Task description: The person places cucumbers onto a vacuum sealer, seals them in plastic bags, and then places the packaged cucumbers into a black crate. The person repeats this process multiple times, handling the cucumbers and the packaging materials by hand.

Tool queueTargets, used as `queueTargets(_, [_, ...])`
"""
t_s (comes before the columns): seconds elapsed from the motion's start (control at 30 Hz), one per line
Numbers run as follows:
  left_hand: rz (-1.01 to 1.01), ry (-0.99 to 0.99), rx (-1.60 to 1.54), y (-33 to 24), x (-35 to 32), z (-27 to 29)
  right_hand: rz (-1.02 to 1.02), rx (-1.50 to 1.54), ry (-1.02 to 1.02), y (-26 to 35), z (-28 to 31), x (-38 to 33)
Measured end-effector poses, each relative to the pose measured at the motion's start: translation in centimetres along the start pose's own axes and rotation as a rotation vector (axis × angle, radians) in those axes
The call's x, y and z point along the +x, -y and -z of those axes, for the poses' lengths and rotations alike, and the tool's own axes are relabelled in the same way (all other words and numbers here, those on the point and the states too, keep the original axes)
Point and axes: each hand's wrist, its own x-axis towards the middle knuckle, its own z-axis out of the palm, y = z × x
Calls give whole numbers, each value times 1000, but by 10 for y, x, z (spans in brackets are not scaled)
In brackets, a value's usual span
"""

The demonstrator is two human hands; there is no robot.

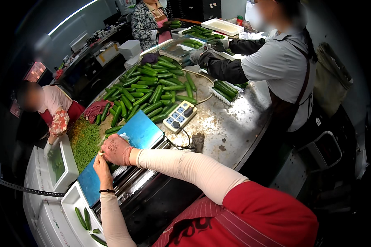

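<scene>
My left hand (104,169), bare with a dark bracelet at the wrist, has its fingers drawn together in a pinch. Against its fingertips rests my right hand (117,150) in a pink work glove, fingers curled closed. What the two hold where they meet is too small to make out. Both are above a metal-edged bench unit (130,181) with blue panels (141,129) on either side. Some dark green shows under my hands, partly hidden by them. Just beyond lies a large heap of cucumbers (146,88).
A white power strip (180,117) with plugged cables and a dark glove (198,142) lie on the metal table (231,136). Green beans (86,140) are piled at left. A white foam box (75,197) holds cucumbers. Co-workers stand at right (284,61), left (53,101) and back (146,22).
</scene>
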Motion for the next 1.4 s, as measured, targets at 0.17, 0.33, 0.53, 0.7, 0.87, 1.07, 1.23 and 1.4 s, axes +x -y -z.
queueTargets(0.17, [1,23,-19,-5,-2,-4,28,16,-90,-5,-10,-1])
queueTargets(0.33, [-11,64,1,4,2,8,63,-114,34,2,2,-4])
queueTargets(0.53, [-36,115,-14,9,-3,8,-25,-50,-16,3,-1,-6])
queueTargets(0.7, [-76,75,7,7,-9,4,-55,123,-85,3,-4,-6])
queueTargets(0.87, [-80,39,35,14,-7,4,-59,139,-28,3,-1,-4])
queueTargets(1.07, [-49,32,36,6,-10,1,-65,146,-18,3,2,-4])
queueTargets(1.23, [-45,28,46,-1,-11,-4,-55,79,-42,1,3,-7])
queueTargets(1.4, [-48,68,66,-8,-17,2,123,-108,-75,8,-2,-4])
